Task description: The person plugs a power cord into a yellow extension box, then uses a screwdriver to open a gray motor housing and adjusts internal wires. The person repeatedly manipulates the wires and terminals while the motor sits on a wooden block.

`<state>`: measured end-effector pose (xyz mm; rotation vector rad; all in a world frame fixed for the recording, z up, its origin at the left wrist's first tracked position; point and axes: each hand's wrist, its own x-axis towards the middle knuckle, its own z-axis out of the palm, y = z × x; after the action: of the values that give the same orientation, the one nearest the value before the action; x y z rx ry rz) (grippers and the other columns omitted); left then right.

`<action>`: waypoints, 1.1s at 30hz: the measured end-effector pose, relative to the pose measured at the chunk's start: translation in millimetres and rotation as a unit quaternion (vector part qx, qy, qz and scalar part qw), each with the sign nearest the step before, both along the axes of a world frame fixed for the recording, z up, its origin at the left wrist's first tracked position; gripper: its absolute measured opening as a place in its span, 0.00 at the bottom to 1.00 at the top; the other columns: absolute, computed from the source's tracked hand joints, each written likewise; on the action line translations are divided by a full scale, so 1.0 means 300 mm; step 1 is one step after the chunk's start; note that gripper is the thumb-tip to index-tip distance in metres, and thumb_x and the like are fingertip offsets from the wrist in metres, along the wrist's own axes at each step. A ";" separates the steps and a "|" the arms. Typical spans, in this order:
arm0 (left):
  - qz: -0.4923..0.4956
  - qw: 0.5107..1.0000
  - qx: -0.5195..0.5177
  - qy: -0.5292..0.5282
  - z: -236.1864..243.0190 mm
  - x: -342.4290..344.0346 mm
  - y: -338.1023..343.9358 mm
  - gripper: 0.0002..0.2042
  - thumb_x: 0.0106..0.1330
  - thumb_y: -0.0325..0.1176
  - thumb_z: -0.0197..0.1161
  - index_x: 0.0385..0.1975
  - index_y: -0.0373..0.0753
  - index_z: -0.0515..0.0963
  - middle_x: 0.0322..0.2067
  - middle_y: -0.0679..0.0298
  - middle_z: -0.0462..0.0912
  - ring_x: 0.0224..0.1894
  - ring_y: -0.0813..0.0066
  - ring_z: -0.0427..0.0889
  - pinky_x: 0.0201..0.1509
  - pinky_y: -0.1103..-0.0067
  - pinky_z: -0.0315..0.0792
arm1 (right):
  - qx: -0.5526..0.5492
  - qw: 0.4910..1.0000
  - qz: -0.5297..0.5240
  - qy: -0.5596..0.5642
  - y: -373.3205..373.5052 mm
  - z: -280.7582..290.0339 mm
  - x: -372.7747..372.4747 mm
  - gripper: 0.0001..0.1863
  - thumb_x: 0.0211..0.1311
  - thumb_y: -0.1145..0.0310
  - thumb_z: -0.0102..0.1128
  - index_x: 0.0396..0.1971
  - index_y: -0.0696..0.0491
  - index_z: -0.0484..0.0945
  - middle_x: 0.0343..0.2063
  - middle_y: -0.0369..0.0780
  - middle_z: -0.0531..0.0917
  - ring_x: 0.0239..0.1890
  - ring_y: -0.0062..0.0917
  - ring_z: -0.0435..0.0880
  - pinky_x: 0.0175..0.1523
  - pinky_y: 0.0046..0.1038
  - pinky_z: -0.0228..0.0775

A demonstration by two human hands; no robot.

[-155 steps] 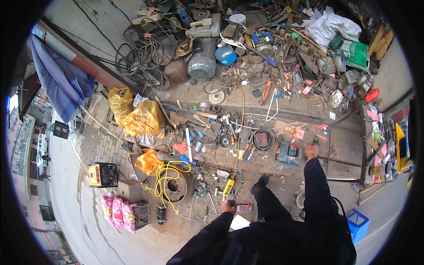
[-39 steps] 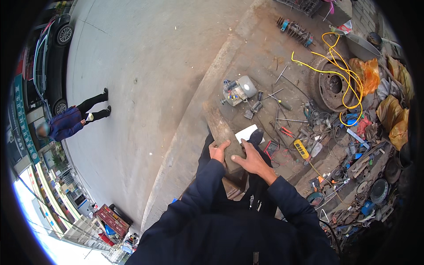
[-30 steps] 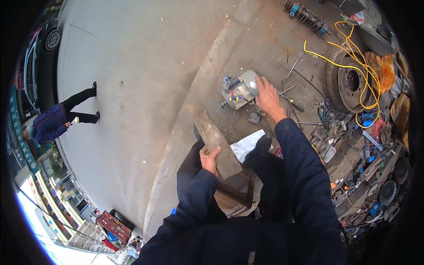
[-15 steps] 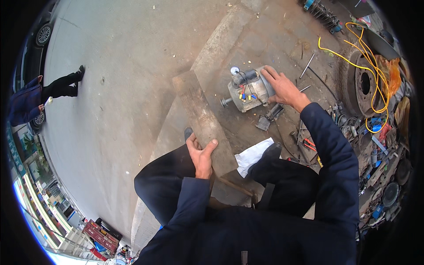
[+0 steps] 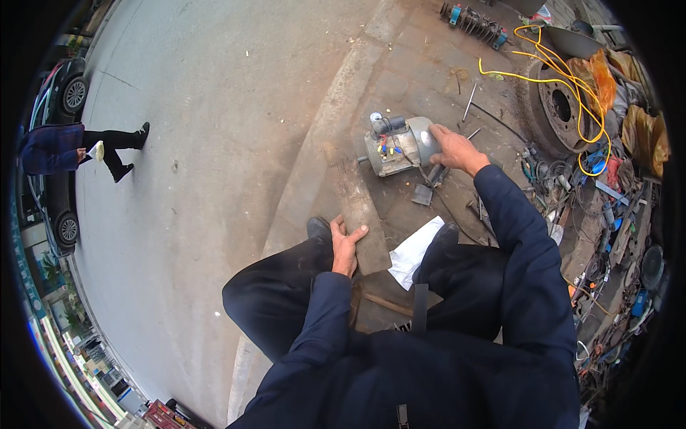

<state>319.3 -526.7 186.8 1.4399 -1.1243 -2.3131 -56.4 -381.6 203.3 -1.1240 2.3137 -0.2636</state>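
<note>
My left hand point(image 5: 346, 244) grips a long, worn wooden board point(image 5: 363, 207) near its lower end, between my knees. My right hand point(image 5: 454, 147) has its fingers curled over the grey rounded end of an electric motor point(image 5: 400, 151) lying on the pavement beyond the board. The motor has a shaft at its left, an open top with coloured wire connectors, and a dark cylinder on top. A small grey metal part point(image 5: 422, 194) lies below it. A white sheet point(image 5: 414, 247) lies by my right foot, and dark wood pieces are partly visible under my arms.
A wheel rim point(image 5: 554, 114), tangled yellow cord point(image 5: 582, 114) and spring strut point(image 5: 475, 27) lie upper right, with tools and scrap point(image 5: 614, 243) along the right. At left are a kerb strip point(image 5: 311, 154), a road, a black car point(image 5: 68, 96) and a walking person point(image 5: 53, 149) holding something white.
I have turned from the scrap shelves toward the road. My right hand has left the board and taken hold of the motor. My knees now spread wider, and the person has walked along the road.
</note>
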 end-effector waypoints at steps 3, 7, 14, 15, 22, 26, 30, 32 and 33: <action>-0.009 1.000 0.015 0.026 -0.096 -0.004 0.034 0.44 0.58 0.22 0.76 0.72 0.31 0.55 0.65 0.47 0.73 0.65 0.56 0.77 0.70 0.64 0.73 | -0.032 0.995 -0.092 -0.009 0.185 0.061 0.050 0.43 0.62 0.60 0.73 0.74 0.58 0.65 0.65 0.59 0.78 0.62 0.53 0.82 0.65 0.46 0.74; -0.012 0.998 0.032 0.053 -0.226 -0.024 0.046 0.44 0.57 0.18 0.74 0.73 0.34 0.55 0.66 0.49 0.72 0.67 0.56 0.75 0.72 0.64 0.71 | -0.004 0.974 -0.212 -0.079 0.541 0.121 0.201 0.39 0.63 0.61 0.71 0.71 0.61 0.69 0.59 0.60 0.83 0.59 0.55 0.84 0.64 0.46 0.75; -0.062 0.998 0.003 0.016 -0.389 -0.033 0.001 0.47 0.57 0.15 0.72 0.77 0.34 0.52 0.71 0.47 0.69 0.70 0.53 0.73 0.72 0.64 0.70 | 0.097 0.925 -0.364 -0.057 1.073 0.127 0.630 0.34 0.66 0.60 0.69 0.68 0.60 0.73 0.55 0.58 0.85 0.60 0.54 0.84 0.63 0.45 0.76; -0.066 0.998 -0.002 0.019 -0.400 -0.031 -0.006 0.46 0.57 0.15 0.72 0.76 0.33 0.54 0.70 0.47 0.70 0.70 0.54 0.73 0.72 0.64 0.71 | 0.108 0.915 -0.383 -0.058 1.123 0.124 0.676 0.33 0.66 0.60 0.69 0.67 0.59 0.73 0.55 0.58 0.85 0.59 0.54 0.84 0.63 0.45 0.76; -0.306 0.910 -0.217 -0.176 -0.428 -0.101 -0.095 0.43 0.54 0.31 0.78 0.72 0.29 0.65 0.67 0.38 0.74 0.69 0.44 0.75 0.72 0.63 0.72 | 0.123 0.912 -0.385 -0.073 1.256 0.134 0.806 0.32 0.65 0.59 0.69 0.65 0.59 0.76 0.54 0.58 0.85 0.58 0.54 0.84 0.62 0.46 0.76; -0.376 0.836 -0.305 -0.257 -0.375 -0.162 -0.145 0.42 0.52 0.42 0.79 0.65 0.25 0.71 0.62 0.32 0.77 0.66 0.37 0.78 0.70 0.58 0.73 | 0.108 0.922 -0.364 -0.070 1.251 0.135 0.817 0.31 0.64 0.59 0.69 0.64 0.58 0.77 0.53 0.58 0.86 0.57 0.53 0.84 0.62 0.46 0.76; -0.357 0.813 -0.340 -0.310 -0.267 -0.210 -0.178 0.38 0.56 0.43 0.78 0.61 0.23 0.74 0.59 0.33 0.81 0.64 0.38 0.80 0.68 0.57 0.75 | 0.082 0.940 -0.329 -0.046 1.284 0.148 0.838 0.30 0.64 0.58 0.69 0.63 0.58 0.78 0.53 0.57 0.86 0.57 0.53 0.85 0.62 0.47 0.76; -0.360 0.781 -0.399 -0.318 -0.194 -0.222 -0.211 0.38 0.58 0.45 0.76 0.64 0.23 0.74 0.59 0.34 0.82 0.64 0.41 0.82 0.68 0.60 0.75 | 0.062 0.956 -0.286 -0.005 1.303 0.154 0.865 0.30 0.64 0.58 0.69 0.62 0.58 0.79 0.52 0.57 0.86 0.56 0.53 0.85 0.62 0.47 0.76; -0.370 0.771 -0.413 -0.314 -0.153 -0.233 -0.237 0.37 0.58 0.45 0.77 0.63 0.23 0.76 0.59 0.35 0.82 0.63 0.43 0.82 0.67 0.61 0.76 | 0.075 0.954 -0.289 0.000 1.304 0.142 0.869 0.30 0.63 0.58 0.69 0.62 0.58 0.79 0.52 0.57 0.86 0.56 0.53 0.85 0.62 0.47 0.76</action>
<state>249.3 -597.9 141.0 1.5112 -2.8380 -1.1291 204.4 9.7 246.0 -0.3512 2.5661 -0.2933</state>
